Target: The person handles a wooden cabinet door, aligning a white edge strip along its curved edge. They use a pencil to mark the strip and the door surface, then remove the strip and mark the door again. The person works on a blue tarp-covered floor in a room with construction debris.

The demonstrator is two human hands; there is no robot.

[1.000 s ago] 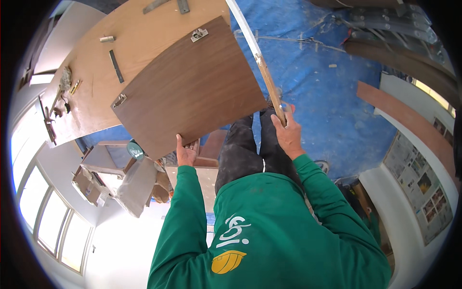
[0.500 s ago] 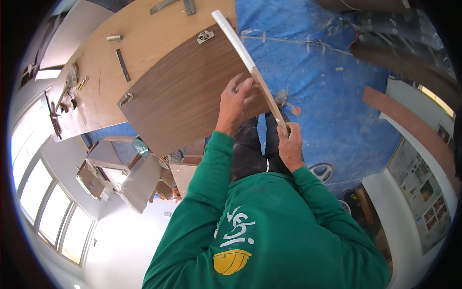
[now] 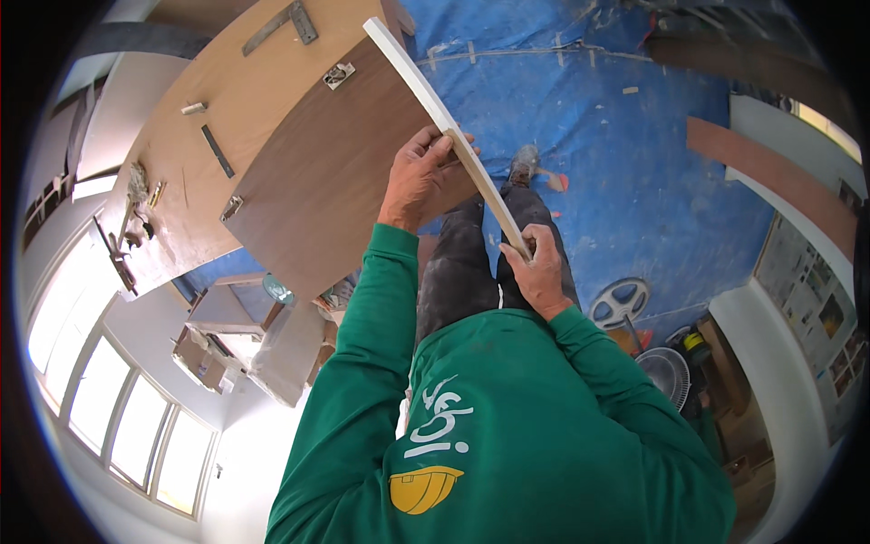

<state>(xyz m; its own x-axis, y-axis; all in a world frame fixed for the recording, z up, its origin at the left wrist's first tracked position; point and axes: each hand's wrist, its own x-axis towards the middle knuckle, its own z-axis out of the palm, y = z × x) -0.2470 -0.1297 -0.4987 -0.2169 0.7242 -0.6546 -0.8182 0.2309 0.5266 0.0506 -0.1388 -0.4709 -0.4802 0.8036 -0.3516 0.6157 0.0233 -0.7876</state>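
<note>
A long narrow wooden strip, white on its upper stretch and bare wood lower down, slants from the upper middle toward my body. My left hand is closed on it near the middle, thumb on top and fingers partly hidden beneath. The lower end is pinched between the thumb and fingers of my right hand. Beyond my left hand, a brown wood-grain panel with a curved edge lies on the light-brown workbench. A metal hinge sits at its far edge and another hinge at its left corner.
On the bench are a metal square, a dark flat bar and a small pale cylinder. Blue sheeting covers the floor, where a brush lies by my foot. A fan stands at the right.
My left hand has gone from loose, spread fingers beside the strip to gripping it. The strip has shifted slightly left in view, with my right hand still on its lower end.
</note>
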